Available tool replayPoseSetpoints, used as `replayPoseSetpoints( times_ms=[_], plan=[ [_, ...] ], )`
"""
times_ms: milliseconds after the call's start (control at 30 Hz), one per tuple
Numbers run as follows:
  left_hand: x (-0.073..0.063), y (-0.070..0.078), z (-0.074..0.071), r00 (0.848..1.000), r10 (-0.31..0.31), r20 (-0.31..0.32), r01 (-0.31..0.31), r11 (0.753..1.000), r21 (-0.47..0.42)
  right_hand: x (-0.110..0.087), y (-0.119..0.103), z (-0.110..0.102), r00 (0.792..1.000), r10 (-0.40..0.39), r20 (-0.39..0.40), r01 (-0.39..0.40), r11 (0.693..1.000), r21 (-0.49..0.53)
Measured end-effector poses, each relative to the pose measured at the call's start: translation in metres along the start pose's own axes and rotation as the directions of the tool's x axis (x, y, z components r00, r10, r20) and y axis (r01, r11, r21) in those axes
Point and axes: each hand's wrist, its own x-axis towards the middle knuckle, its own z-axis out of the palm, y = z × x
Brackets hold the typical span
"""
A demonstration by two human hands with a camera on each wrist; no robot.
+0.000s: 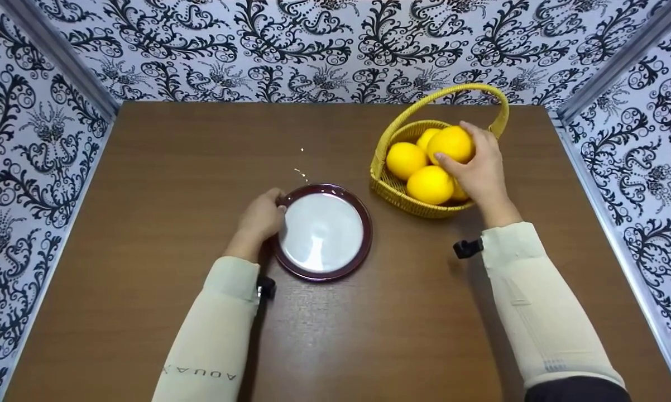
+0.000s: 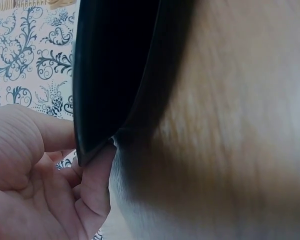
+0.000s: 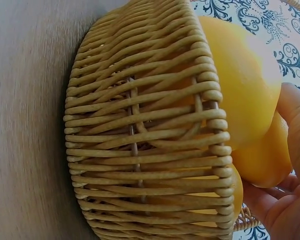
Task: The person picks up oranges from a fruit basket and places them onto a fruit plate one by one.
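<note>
My left hand (image 1: 260,216) pinches the left rim of a round plate (image 1: 321,234) with a white middle and a dark red border. Thumb and fingers (image 2: 97,187) clasp the plate's dark edge (image 2: 97,135) in the left wrist view. Over at the right, my right hand (image 1: 480,167) grips the uppermost round yellow-orange fruit (image 1: 451,144), thumb on its near side and fingers behind. Several like fruits (image 1: 430,185) lie below and beside it in a yellow wicker basket (image 1: 411,207). In the right wrist view the woven wall (image 3: 150,120) hides part of the fruit.
The basket's tall arched handle (image 1: 453,91) rises behind the right hand. Everything stands on a brown wooden table (image 1: 201,145), enclosed at the back and sides by walls with black scroll patterns (image 1: 324,56). A few small pale specks show behind the plate.
</note>
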Motion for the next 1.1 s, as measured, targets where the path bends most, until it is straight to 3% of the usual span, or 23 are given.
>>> replayPoseSetpoints(
  times_ms=[500, 1100],
  plan=[
    [-0.002, -0.001, -0.002, 1.0, 0.0, -0.002, 0.0, 1.0, 0.001, -0.006, -0.009, -0.001, 0.996, -0.07, -0.054, 0.072, 0.996, 0.049],
    [0.001, -0.003, -0.001, 1.0, -0.006, 0.008, 0.006, 1.0, -0.013, -0.026, -0.027, 0.003, 0.985, -0.14, -0.105, 0.152, 0.982, 0.109]
  ],
)
